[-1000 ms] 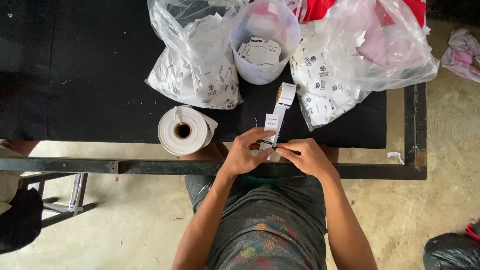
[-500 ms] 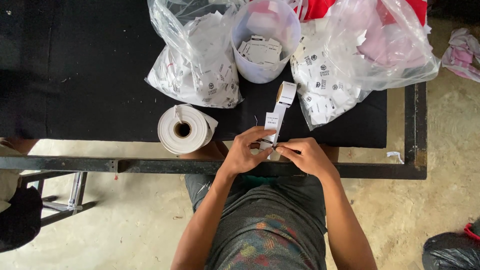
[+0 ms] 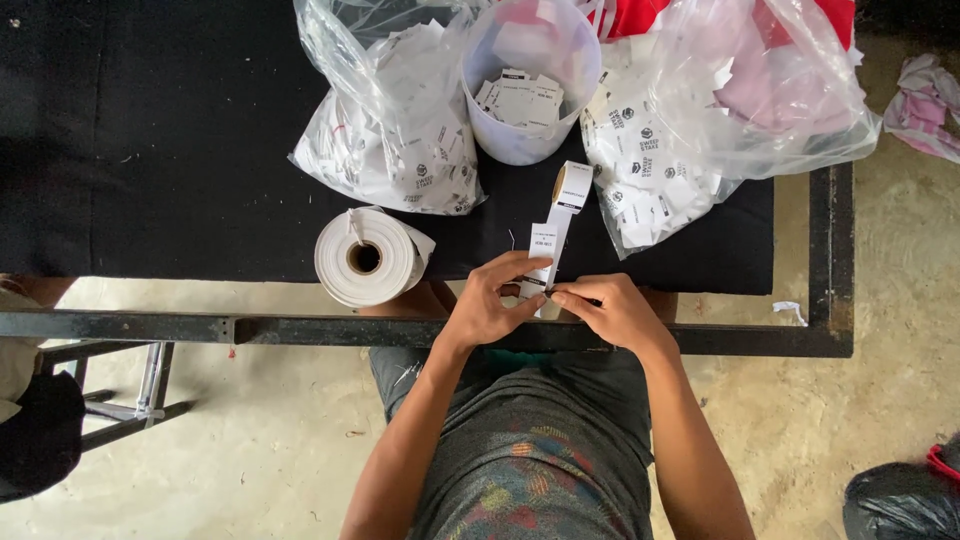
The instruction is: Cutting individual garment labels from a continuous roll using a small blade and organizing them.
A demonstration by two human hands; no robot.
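Most of the view is a black cloth-covered table, flat and matte, its left half bare and its near edge a dark metal frame rail running across. Two clear, crinkled plastic bags sit at the far side: the right bag and the left bag, both stuffed with small white paper tags. Between them, touching both, stands a round translucent plastic tub holding more tags. A thick white roll of paper with a cardboard core lies near the table's front edge, just left of the hands. The left hand and right hand meet at the front edge, fingers closed in a pinch on the lower end of a narrow white label strip, which runs up from the fingertips to a small curled end near the tub
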